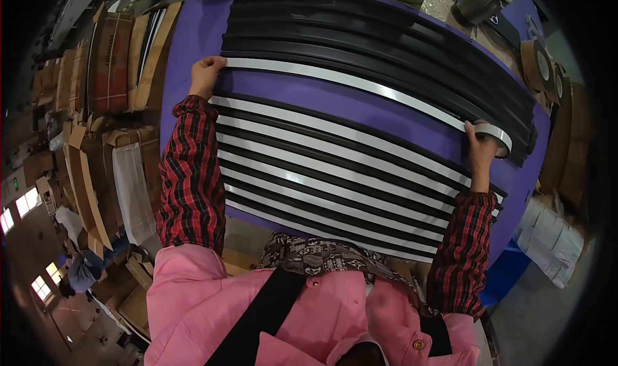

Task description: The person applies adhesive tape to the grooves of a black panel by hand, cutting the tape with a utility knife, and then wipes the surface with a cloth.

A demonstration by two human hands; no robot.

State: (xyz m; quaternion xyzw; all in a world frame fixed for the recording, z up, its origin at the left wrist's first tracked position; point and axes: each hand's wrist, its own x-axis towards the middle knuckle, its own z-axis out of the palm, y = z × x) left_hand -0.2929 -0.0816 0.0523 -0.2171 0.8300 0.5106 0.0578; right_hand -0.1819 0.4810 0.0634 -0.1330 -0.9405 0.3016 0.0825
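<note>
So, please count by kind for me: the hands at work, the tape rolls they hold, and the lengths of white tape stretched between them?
Hands: 2, the left hand and the right hand
Held tape roll: 1
Stretched white tape: 1
Total: 4

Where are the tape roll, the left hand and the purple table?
tape roll (pixel 499 133), head view, its white outer band.
left hand (pixel 206 73), head view, back of hand.
purple table (pixel 322 99), head view, bare top.
</note>
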